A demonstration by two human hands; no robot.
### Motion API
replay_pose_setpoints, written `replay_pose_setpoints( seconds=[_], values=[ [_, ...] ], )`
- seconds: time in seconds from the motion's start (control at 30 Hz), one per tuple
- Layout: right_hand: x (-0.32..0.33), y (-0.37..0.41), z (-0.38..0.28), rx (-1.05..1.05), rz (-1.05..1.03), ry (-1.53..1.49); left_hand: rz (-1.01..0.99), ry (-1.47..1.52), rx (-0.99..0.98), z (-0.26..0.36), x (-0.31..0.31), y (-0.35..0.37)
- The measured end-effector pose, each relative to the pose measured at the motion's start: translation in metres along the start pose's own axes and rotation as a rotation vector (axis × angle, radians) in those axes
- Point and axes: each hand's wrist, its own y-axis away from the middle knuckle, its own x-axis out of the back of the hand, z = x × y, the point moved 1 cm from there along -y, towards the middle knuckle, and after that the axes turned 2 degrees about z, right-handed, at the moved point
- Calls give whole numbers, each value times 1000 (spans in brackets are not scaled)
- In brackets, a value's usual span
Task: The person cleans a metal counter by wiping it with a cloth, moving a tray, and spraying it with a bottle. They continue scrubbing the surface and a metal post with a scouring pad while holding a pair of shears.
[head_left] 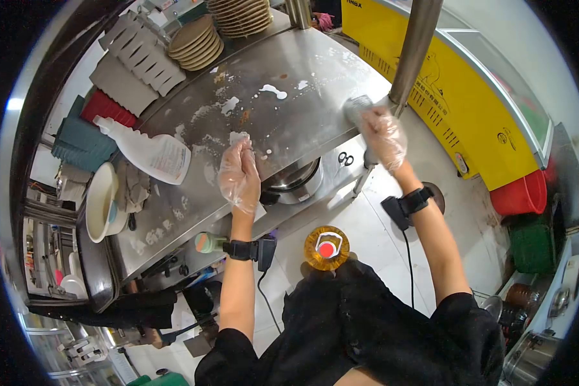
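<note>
Both hands wear clear plastic gloves over the stainless steel table [302, 58], which is spotted with white foam [273, 91]. My right hand [385, 138] grips a grey scouring pad [358, 109], slightly blurred, at the table's right end by the steel post. Near the front edge is my left hand [240, 172], its fingers curled together at the tabletop. A small white patch shows at its fingertips; whether it is foam or something held, I cannot make out. A white spray bottle [151, 151] lies on its side left of that hand.
Stacked plates [196, 44] and folded grey cloths [132, 71] line the back left. A white basin [100, 199] sits at the left end. Under the table is a steel pot [296, 180]. An oil jug [327, 248] stands on the floor before me; a yellow freezer [457, 96] is at right.
</note>
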Motion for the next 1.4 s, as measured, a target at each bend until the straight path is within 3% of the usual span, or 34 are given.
replay_pose_setpoints(
  seconds=[0.07, 0.1, 0.2, 0.23, 0.37, 0.43, 0.5, 0.73, 0.93, 1.0, 1.07, 1.17, 1.2, 1.23, 1.27, 1.3, 1.33, 1.37, 1.4],
  values=[
    [17, -7, 20, -76, 34, 48, 7, -52, -13, 3, 1, 1],
    [21, -12, 28, -11, 126, 73, 8, -52, -11, 2, 1, 2],
    [21, -12, 29, -27, 121, 32, -13, -43, -38, 4, 1, 1],
    [18, -9, 25, -1, 17, 75, -7, -38, -23, 5, 1, 0],
    [-13, 11, -30, 33, 3, -131, 12, 9, 11, -1, -2, 0],
    [-12, 14, -65, 45, -110, -132, 15, 22, 13, 0, -2, 1],
    [-11, 11, -67, 66, -110, -176, 18, 38, 15, 1, -2, 0],
    [10, -4, -15, 13, 36, -44, 32, -37, 5, 3, 1, 0],
    [-22, 15, -89, 130, -50, -170, 50, 5, 7, 11, 0, -1],
    [-43, 22, -117, 33, -205, -179, 40, 5, 9, 12, 2, 0],
    [-41, 23, -137, 115, -251, -98, 4, -74, 10, 12, 4, -1],
    [-48, 27, -107, 195, -143, -185, -3, -64, 6, 14, 11, -1],
    [-45, 25, -93, 255, 55, -223, 4, -66, 6, 16, 14, 1],
    [-55, 26, -64, -27, -79, -433, 47, 86, 52, 18, 16, 5],
    [-42, 18, -48, 207, 124, -141, 91, 238, 99, 21, 20, 11],
    [-31, 12, -34, 158, 170, -162, 99, 235, 104, 28, 25, 16],
    [-9, 1, -33, 49, 31, -51, 75, 298, 146, 38, 31, 22],
    [1, -4, -30, 98, 22, -10, 49, 362, 188, 44, 36, 30],
    [-1, -2, -29, 73, 41, -27, 8, 149, 183, 44, 39, 40]
  ],
)
